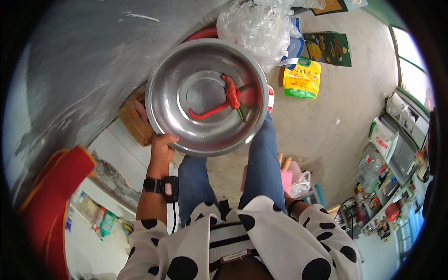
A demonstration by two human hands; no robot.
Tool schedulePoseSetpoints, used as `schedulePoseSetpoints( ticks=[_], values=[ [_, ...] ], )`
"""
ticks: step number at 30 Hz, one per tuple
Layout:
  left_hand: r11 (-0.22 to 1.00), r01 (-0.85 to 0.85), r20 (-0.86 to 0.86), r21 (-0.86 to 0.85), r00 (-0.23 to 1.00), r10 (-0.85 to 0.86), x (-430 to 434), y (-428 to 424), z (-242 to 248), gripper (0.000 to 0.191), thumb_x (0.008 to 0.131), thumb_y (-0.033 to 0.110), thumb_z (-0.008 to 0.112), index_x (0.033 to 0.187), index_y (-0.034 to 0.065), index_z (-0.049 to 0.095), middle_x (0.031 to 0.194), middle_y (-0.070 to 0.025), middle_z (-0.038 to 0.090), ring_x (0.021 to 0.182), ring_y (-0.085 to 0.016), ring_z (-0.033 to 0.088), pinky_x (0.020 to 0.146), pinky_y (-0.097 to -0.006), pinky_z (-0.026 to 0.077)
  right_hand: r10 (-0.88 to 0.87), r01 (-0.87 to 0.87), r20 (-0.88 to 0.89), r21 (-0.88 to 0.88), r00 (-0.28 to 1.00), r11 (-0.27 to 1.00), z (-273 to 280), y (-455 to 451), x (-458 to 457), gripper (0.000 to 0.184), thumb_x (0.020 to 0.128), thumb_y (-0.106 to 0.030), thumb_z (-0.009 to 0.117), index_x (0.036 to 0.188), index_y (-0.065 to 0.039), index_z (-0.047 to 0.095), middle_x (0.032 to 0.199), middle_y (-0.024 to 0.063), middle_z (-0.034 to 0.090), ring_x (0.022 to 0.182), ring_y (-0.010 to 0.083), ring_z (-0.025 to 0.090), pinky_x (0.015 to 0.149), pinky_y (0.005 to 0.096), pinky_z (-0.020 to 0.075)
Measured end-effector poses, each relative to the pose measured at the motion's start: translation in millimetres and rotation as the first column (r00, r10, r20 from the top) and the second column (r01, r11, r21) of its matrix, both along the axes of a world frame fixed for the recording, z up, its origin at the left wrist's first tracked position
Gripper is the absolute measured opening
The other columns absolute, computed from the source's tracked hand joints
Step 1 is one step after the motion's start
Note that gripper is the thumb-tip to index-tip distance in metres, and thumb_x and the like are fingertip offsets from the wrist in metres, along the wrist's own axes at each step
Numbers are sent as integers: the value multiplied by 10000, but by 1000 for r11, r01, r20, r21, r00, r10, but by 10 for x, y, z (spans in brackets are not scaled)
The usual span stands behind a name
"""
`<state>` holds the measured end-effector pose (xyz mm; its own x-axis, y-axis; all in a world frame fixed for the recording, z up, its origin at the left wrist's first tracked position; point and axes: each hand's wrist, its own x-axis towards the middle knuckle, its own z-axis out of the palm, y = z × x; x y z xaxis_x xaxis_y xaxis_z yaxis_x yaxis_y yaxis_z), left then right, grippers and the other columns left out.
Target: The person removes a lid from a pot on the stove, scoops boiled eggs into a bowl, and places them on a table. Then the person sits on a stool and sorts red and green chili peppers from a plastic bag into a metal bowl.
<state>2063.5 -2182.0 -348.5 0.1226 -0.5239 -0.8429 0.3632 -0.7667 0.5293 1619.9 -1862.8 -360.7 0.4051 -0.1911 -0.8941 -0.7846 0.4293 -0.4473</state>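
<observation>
A round stainless steel basin (206, 140) is held out over my knees. My left hand (162, 150) grips its near left rim, with the thumb over the edge. Inside the basin lie two red chili peppers (231, 92), crossing each other, one with a green stem; a red reflection shows on the wall beside them. My right hand is hidden below my right thigh; only the forearm (297, 207) with a dark band shows, near a pink item (286, 180) with wooden handles.
Beyond the basin lies a clear plastic bag (255, 31). A yellow food bag (301, 79) and a dark green box (329, 48) stand on the floor. At left are a cardboard box (134, 119) and a red cloth (59, 196). Cluttered shelves (388, 189) are at right.
</observation>
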Motion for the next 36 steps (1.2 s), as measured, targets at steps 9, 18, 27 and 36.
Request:
schedulePoseSetpoints(
  ticks=[9,18,27,36],
  values=[
    [996,68,118,63,990,-75,187,-13,-749,404,570,-25,536,971,-13,584,859,-76,584,839,-226,576,829,-363,466,-195,252,-382,105,903,962,-1404,624,253,196,848,-223,515,889,-68,628,783,118,630,724,255,608,590,360,459],
    [991,-130,160,-31,978,133,83,105,-1207,251,530,49,510,756,-20,591,928,-133,600,946,-294,571,932,-425,445,-352,422,-613,-33,707,906,-2404,803,-566,185,886,-196,498,893,-50,612,779,88,619,668,171,587,540,288,426],
    [938,-288,69,-191,950,306,176,76,-1441,638,555,113,535,1172,-46,516,1100,-154,575,1045,-332,553,941,-452,447,-788,784,147,-309,598,538,-1521,-2751,-439,158,866,-136,551,972,-36,611,883,11,612,813,116,579,728,239,438],
    [898,-302,279,-321,876,394,311,165,-1728,524,560,137,543,1058,-26,562,1033,-144,592,964,-300,572,887,-421,471,-923,908,314,276,224,314,-1443,-3471,829,203,857,-111,514,991,24,586,960,125,653,796,155,636,723,261,497]
  ],
)
